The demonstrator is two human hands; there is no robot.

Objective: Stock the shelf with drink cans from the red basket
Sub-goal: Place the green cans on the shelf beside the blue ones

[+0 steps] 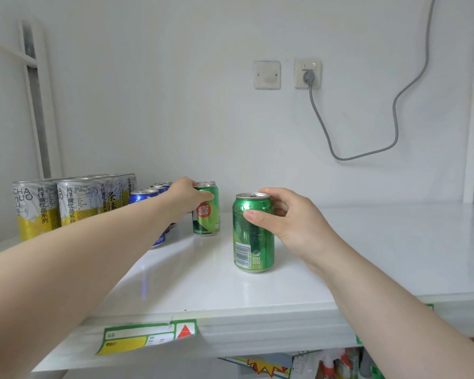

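Here, head view, one entry per item. Glossy white shelf board (367,242): fills the lower half of the view, backed by a plain white wall (175,91). Tall silver-and-yellow drink cans with printed Chinese text (36,209): upright in rows at the far left of the shelf, running back toward the wall. Short blue aluminium cans (144,196): upright in a row just right of the tall ones, partly hidden by the left forearm. Green aluminium can with a red round emblem (209,214): upright just right of the blue row, with another can top showing directly behind it. Left hand (188,199): reaches across the blue cans, thumb and fingers curled around the upper part of the emblem can. Green aluminium can with a barcode (253,236): upright nearer the shelf's front edge, apart from the emblem can. Right hand (288,217): grips this can near its top, thumb on the front, fingers behind. Green-and-yellow paper price label (145,337): stuck to the shelf's front lip, one corner hanging loose. White wall socket (308,73): holds a grey plug, with a grey cable (394,105) looping rightward. Blank white wall plate (267,75): just left of the socket.
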